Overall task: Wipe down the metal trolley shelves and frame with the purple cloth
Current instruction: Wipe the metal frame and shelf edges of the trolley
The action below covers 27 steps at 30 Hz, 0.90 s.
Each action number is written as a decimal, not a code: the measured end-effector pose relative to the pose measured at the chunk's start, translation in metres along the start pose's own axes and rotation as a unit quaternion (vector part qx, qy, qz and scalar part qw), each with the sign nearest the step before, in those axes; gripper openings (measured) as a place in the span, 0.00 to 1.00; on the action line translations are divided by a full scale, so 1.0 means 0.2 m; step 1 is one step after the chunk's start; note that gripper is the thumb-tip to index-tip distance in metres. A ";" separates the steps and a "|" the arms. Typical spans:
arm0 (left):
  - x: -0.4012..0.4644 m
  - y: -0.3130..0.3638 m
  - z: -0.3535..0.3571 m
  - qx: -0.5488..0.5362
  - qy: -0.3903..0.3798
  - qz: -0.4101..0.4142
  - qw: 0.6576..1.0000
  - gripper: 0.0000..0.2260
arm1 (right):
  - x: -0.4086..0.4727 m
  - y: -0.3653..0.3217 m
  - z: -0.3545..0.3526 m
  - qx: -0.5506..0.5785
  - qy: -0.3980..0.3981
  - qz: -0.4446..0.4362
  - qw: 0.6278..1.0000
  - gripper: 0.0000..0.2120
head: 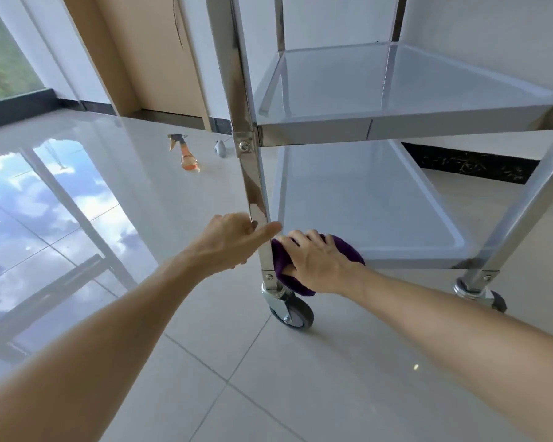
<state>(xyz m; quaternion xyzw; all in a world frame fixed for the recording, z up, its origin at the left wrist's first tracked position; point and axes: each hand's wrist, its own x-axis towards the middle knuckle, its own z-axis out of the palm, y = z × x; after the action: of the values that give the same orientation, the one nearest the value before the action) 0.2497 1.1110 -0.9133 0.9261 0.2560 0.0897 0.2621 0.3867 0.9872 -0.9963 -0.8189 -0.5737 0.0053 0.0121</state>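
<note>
Gripping the purple cloth (283, 266), the right hand (320, 263) presses it against the near corner of the bottom shelf (364, 199), fingers curled over the bunched fabric. At its nine o'clock, the left hand (229, 239) wraps around the trolley's upright post (253, 186), thumb extended across the metal. A caster wheel (292, 311) sits at six o'clock below the cloth. An orange spray bottle (187, 154) stands on the tiled floor (268, 378) toward eleven o'clock, well apart from the trolley.
</note>
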 end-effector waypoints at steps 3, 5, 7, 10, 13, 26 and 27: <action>0.03 -0.01 0.09 0.015 0.036 -0.016 0.999 0.27 | -0.02 0.01 0.04 -0.064 0.016 -0.014 0.998 0.26; 0.06 -0.02 0.12 0.011 0.036 -0.028 0.999 0.23 | -0.03 0.03 0.03 -0.066 0.025 -0.015 0.997 0.27; 0.08 -0.02 0.13 -0.012 0.016 -0.033 0.999 0.15 | -0.07 0.09 0.01 -0.041 0.032 -0.014 0.999 0.27; 0.11 -0.02 0.12 -0.037 -0.004 -0.049 0.998 0.07 | -0.19 0.28 -0.03 -0.020 0.033 -0.011 0.999 0.26; 0.12 -0.03 0.11 -0.020 -0.008 -0.033 0.999 0.07 | -0.38 0.55 -0.04 -0.053 0.027 0.004 0.998 0.27; 0.10 -0.02 0.10 -0.016 -0.033 -0.082 0.996 0.15 | -0.13 0.11 0.00 -0.094 0.017 0.054 0.994 0.23; 0.10 -0.02 0.11 -0.013 -0.028 -0.084 0.996 0.14 | -0.08 0.05 0.00 -0.090 0.012 0.043 0.995 0.23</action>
<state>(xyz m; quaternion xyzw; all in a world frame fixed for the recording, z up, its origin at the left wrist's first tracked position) 0.2715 1.1156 -0.9328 0.8999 0.3246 0.0443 0.2878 0.3911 0.9681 -0.9971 -0.8405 -0.5361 -0.0555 -0.0551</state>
